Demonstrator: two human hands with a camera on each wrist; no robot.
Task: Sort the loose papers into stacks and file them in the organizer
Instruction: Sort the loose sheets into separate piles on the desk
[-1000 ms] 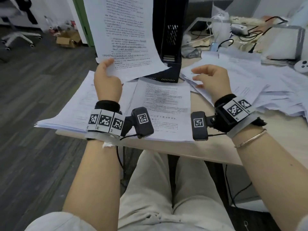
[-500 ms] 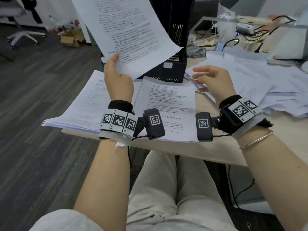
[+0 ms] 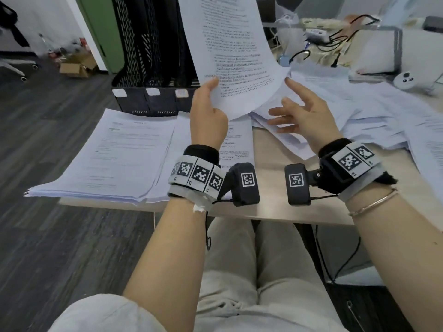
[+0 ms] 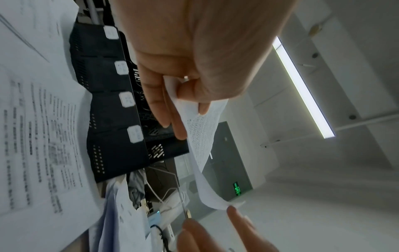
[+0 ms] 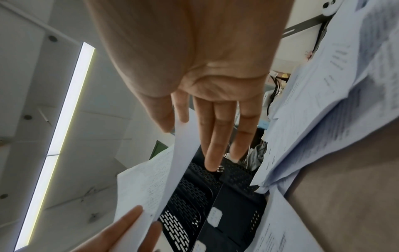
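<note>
1. The left hand [image 3: 208,116] holds a printed sheet [image 3: 230,44] up above the worktop [image 3: 275,200], thumb on the near face at the sheet's lower left edge and fingers behind it.
2. In the left wrist view the same pinch shows: the thumb lies over the sheet's edge and the fingers [image 4: 164,109] lie straight along its back.
3. The sheet stands nearly upright, tilted a little, its lower edge curling; it hangs in front of the organizer [image 3: 153,56].
4. The right hand [image 3: 304,116] is raised just right of the sheet, fingers spread wide and relaxed, holding nothing.
5. Its forefinger tip is at the sheet's lower right corner; in the right wrist view the sheet's corner passes between thumb and forefinger [image 5: 181,109], but a firm grip cannot be told.
6. The organizer is black, perforated, with upright slots and white label tabs along its low front; it stands at the far edge of the worktop, behind the stacks.
7. A thick stack [image 3: 115,159] of papers lies flat at the left near corner of the worktop, its left side overhanging the edge.
8. A second stack [image 3: 237,140] lies just right of it, partly hidden by the left wrist.
9. Loose papers [image 3: 359,116] lie spread in disorder across the right side of the worktop, overlapping one another.
10. Beyond them are cables [image 3: 335,37] and a small white round device [image 3: 406,80].
11. Each wrist wears a black band with square markers and a small camera; the right forearm also wears a thin bracelet [image 3: 374,202].
</note>
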